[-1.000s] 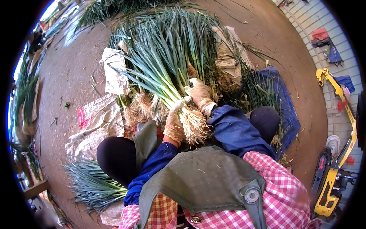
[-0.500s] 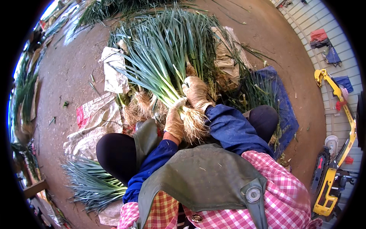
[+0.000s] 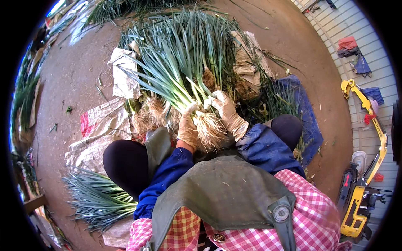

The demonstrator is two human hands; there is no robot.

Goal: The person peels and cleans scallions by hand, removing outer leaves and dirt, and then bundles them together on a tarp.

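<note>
One left hand [image 3: 187,127], in a tan glove, is gripping a bunch of long green onions [image 3: 179,94] low on the pale stems, its fingers wrapped around them just above the shaggy roots [image 3: 209,131]. The right hand [image 3: 228,115], gloved alike, is touching the stems on the bunch's right side, its fingers partly curled; whether it is pinching a stalk cannot be told. The bunch is slanting in front of the person's apron [image 3: 222,192], its roots pointing toward the body and its leaves fanning away over a larger heap of onions [image 3: 209,33]. A pale sack [image 3: 125,75] is lying at the heap's left side, on the brown floor [image 3: 63,88]. Another bundle [image 3: 98,201] is lying at lower left, near the person's left knee [image 3: 125,167]. A blue sheet [image 3: 312,138] is spreading out at right, beyond the right knee [image 3: 289,129]. Farther right, a yellow excavator [image 3: 358,209] is standing.
</note>
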